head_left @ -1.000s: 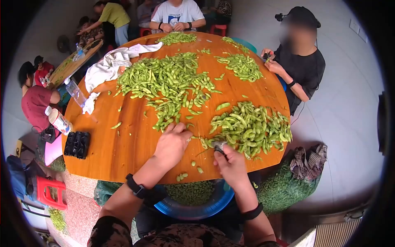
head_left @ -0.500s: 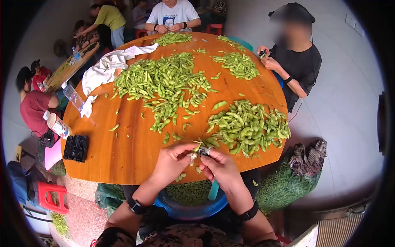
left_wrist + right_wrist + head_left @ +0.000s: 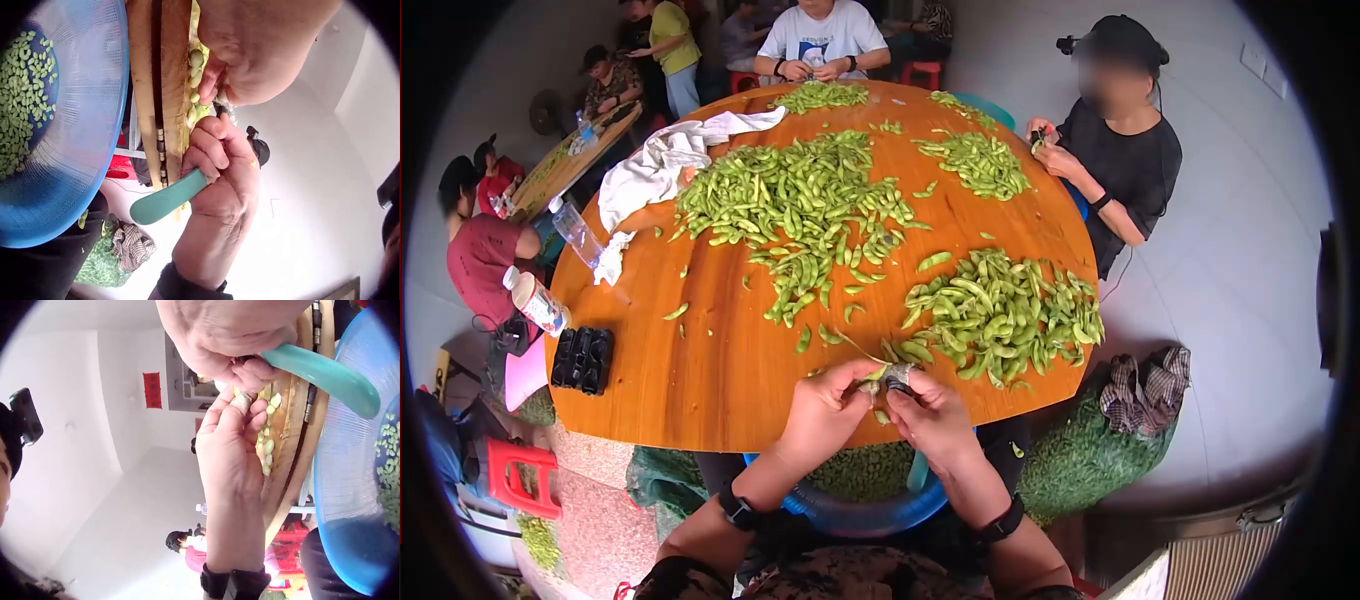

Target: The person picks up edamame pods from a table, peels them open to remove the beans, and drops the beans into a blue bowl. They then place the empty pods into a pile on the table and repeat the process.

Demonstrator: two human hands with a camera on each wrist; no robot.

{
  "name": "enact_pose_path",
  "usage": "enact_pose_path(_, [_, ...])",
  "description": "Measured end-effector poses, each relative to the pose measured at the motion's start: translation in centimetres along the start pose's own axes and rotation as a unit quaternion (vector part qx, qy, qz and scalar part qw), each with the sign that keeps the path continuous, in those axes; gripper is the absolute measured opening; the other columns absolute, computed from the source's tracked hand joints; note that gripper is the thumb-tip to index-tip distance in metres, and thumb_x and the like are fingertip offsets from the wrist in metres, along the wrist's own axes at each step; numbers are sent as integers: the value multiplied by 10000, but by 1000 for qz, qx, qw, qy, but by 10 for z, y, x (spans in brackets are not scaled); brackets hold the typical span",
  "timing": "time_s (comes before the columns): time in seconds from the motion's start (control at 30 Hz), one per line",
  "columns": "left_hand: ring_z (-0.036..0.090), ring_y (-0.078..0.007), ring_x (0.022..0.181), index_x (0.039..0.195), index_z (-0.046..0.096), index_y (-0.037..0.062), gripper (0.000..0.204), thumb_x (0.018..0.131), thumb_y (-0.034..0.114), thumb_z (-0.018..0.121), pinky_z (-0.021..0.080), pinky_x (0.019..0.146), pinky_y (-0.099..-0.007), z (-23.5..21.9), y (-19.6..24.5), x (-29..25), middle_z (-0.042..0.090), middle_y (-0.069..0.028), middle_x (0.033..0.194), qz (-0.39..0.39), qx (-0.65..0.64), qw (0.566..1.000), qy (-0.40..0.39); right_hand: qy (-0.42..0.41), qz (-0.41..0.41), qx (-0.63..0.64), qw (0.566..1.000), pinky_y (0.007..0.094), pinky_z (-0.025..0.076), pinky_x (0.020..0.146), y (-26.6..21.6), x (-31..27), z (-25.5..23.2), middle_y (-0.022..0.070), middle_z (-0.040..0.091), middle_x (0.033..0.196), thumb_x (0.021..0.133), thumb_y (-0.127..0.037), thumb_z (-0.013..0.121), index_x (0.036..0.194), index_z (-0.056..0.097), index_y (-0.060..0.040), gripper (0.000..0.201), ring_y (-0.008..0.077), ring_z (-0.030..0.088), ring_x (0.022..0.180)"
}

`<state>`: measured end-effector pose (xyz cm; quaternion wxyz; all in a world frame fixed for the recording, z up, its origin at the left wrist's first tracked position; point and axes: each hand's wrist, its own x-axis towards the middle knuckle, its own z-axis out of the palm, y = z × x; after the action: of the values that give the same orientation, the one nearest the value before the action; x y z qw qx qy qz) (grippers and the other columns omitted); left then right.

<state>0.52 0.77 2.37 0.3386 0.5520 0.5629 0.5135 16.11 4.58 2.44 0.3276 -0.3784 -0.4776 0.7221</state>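
Note:
Close together over the near table edge, both hands work at one green soybean pod (image 3: 873, 384). My left hand (image 3: 825, 415) pinches the pod between thumb and fingers, and a thin stem rises from there. Curled fingers of my right hand (image 3: 940, 415) hold a tool by its teal handle (image 3: 165, 199), which sticks out below the little finger. The tool's working end is hidden among the fingers; something greyish and black shows at the right fingertips. Loose shelled beans (image 3: 269, 447) lie at the table edge beside the hands. Below is a blue basin (image 3: 115, 125) of shelled beans.
A pod pile (image 3: 1000, 310) lies right of the hands, a larger pile (image 3: 790, 190) farther back. At left are a black tray (image 3: 582, 360), bottles (image 3: 537, 300) and a white cloth (image 3: 660, 160). People sit around the wooden table (image 3: 690, 380); a green sack (image 3: 1090, 450) stands right.
A second ago the left hand reached to the large pile's near end; it has come back to meet the right hand, a pod at its fingers. The right hand has moved left and nearer.

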Motion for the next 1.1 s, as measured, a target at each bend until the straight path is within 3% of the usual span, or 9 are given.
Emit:
enact_pose_path(0.4, [647, -118, 816, 1107, 627, 25, 194, 918, 13, 584, 531, 710, -242, -16, -24, 10, 678, -63, 981, -74, -320, 938, -109, -45, 31, -6, 998, 177, 339, 422, -14, -3, -4, -10, 596, 757, 969, -143, 540, 1070, 620, -78, 144, 32, 493, 509])
enact_pose_path(0.67, [653, -131, 821, 1091, 638, 30, 178, 926, 25, 573, 531, 695, -244, -27, -28, 15, 676, -59, 966, -103, -340, 923, -149, -38, 26, 59, 997, 182, 312, 406, -10, 3, -2, -17, 555, 714, 943, -106, 565, 1055, 630, -82, 132, 34, 432, 475])
enact_pose_path(0.73, [640, -117, 834, 1101, 631, 31, 180, 939, 30, 553, 528, 695, -244, -26, -24, 14, 668, -42, 971, -112, -357, 912, -170, -77, 78, 121, 986, 188, 288, 397, -15, 7, -5, -23, 531, 700, 927, -98, 583, 1033, 640, -91, 120, 36, 393, 466])
enact_pose_path(0.8, [660, -140, 782, 1016, 643, 25, 128, 949, 36, 535, 537, 629, -254, -14, -16, 11, 672, -67, 944, -114, -280, 949, -92, -50, 60, 105, 991, 186, 311, 422, -11, 7, 0, -27, 540, 693, 925, -95, 585, 1013, 651, -86, 110, 28, 420, 499])
enact_pose_path(0.83, [659, -185, 740, 1020, 614, 15, 127, 912, -2, 549, 533, 597, -283, -8, -3, 6, 660, -90, 924, -98, -145, 983, -48, -3, -8, 14, 1000, 185, 328, 440, -6, 7, 6, -29, 549, 692, 926, -84, 578, 1017, 652, -79, 118, 23, 436, 521])
enact_pose_path(0.87, [659, -185, 740, 1020, 614, 15, 127, 912, -2, 549, 533, 597, -283, -7, -3, 6, 660, -90, 924, -99, -147, 983, -50, 44, -74, -76, 993, 185, 345, 458, -4, 6, 8, -31, 558, 690, 926, -73, 571, 1021, 654, -71, 126, 17, 452, 543])
enact_pose_path(0.9, [653, -217, 722, 1045, 596, 13, 175, 876, -24, 571, 531, 599, -298, -8, -3, 6, 649, -106, 919, 67, 37, 997, -2, 41, -70, -79, 994, 186, 398, 520, -11, 0, 12, -33, 579, 699, 921, -43, 561, 1040, 651, -45, 149, 17, 493, 596])
enact_pose_path(0.93, [647, -249, 703, 1070, 578, 10, 238, 839, -46, 592, 529, 601, -314, -9, -4, 6, 639, -123, 914, 230, 218, 947, 45, 44, -68, -80, 994, 186, 398, 520, -14, -4, 13, -33, 579, 699, 921, -43, 561, 1040, 651, -45, 149, 17, 493, 596])
enact_pose_path(1.1, [643, -341, 751, 1013, 581, 26, 233, 786, 33, 633, 539, 639, -412, -13, -1, 1, 624, -145, 947, 193, 274, 942, 18, 39, -80, -97, 991, 211, 454, 605, -19, -12, 24, -24, 592, 728, 908, -18, 569, 1044, 638, -15, 152, 42, 542, 660])
